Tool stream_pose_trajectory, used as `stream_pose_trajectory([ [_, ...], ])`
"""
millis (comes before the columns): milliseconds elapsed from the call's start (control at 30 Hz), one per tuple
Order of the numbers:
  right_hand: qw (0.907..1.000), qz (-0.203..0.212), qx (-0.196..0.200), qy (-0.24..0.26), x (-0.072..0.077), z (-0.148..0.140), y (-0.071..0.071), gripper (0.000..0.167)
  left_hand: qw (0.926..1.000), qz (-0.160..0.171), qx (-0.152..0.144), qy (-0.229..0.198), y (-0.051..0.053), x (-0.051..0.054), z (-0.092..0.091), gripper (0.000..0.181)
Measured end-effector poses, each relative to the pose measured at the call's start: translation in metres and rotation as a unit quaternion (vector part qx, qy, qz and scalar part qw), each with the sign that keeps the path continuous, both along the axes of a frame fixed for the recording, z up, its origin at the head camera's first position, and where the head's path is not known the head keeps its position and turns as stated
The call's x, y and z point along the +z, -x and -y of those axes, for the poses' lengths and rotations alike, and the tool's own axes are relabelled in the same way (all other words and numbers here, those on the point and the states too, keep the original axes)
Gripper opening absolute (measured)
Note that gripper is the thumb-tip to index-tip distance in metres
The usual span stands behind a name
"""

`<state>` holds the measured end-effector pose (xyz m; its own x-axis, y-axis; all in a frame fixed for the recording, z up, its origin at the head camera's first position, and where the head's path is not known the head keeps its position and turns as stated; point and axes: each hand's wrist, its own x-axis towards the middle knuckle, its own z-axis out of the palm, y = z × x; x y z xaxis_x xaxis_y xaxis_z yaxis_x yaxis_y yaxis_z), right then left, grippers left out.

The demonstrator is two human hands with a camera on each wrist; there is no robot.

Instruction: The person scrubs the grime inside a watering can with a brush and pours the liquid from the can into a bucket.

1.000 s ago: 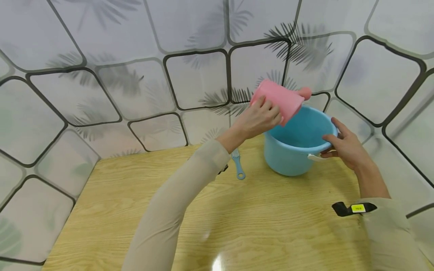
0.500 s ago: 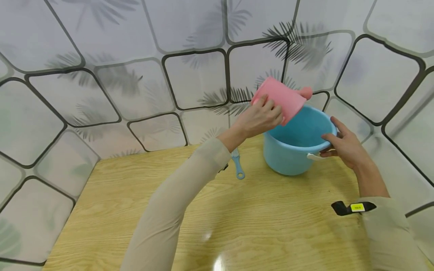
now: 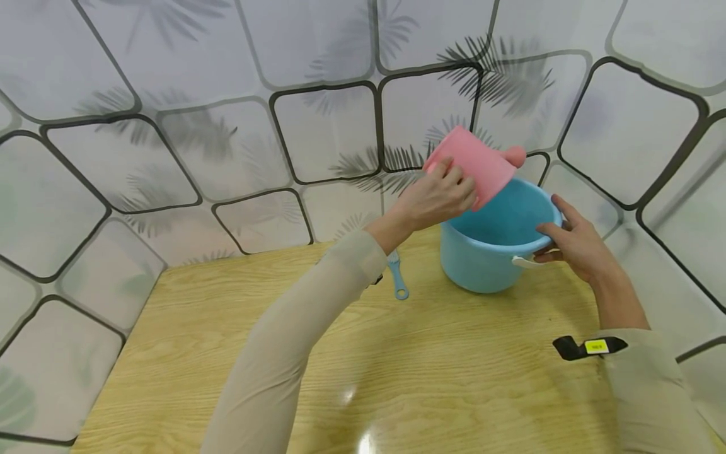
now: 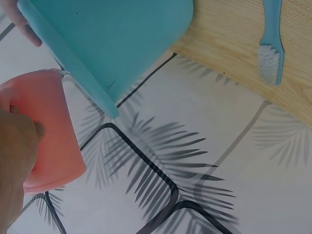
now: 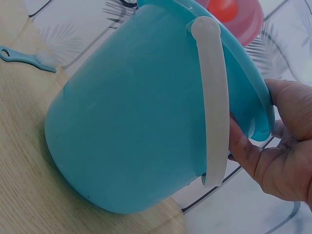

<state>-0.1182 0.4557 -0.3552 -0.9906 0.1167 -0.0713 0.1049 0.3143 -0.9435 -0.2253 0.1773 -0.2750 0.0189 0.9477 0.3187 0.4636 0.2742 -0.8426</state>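
Observation:
My left hand point(image 3: 437, 197) grips a pink plastic dipper point(image 3: 476, 165) with a rounded knob sticking out near its rim. The dipper is tipped over the mouth of a light blue bucket point(image 3: 479, 265), its open end slanting down to the right. In the left wrist view, fingers curl against the side of the dipper point(image 4: 56, 131); what lies inside it is hidden. My right hand point(image 3: 580, 243) holds the bucket's right rim. The right wrist view shows that hand point(image 5: 285, 156) around the rim, beside the bucket's white handle point(image 5: 212, 97).
A blue brush point(image 3: 399, 277) with white bristles lies on the wooden table point(image 3: 442, 378), left of the bucket and partly behind my left forearm. A patterned wall covering point(image 3: 329, 132) stands close behind the bucket and along the right side.
The dipper and my left hand have shifted very slightly right, and the dipper tips a little more. My right hand still holds the bucket, which has stayed in place.

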Motion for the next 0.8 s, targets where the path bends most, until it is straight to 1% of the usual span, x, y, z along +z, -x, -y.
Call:
stream_pose_trajectory([
  [200, 0.9999, 0.007, -0.002, -0.008, 0.000, 0.000, 0.000, 0.082, 0.9998, -0.019, -0.004, 0.006, -0.002, 0.002, -0.003, 0.052],
  [333, 1.0000, 0.007, -0.001, -0.003, 0.000, 0.000, -0.001, 0.081, 0.9996, -0.027, -0.006, 0.001, -0.003, 0.003, -0.006, 0.052],
  [533, 1.0000, 0.005, 0.000, -0.004, 0.001, -0.001, -0.001, 0.082, 0.9996, -0.026, -0.010, -0.010, -0.003, 0.003, -0.009, 0.051],
  [800, 1.0000, 0.005, 0.001, -0.004, 0.002, 0.000, -0.002, 0.082, 0.9995, -0.030, -0.012, -0.001, -0.005, 0.003, -0.012, 0.053],
])
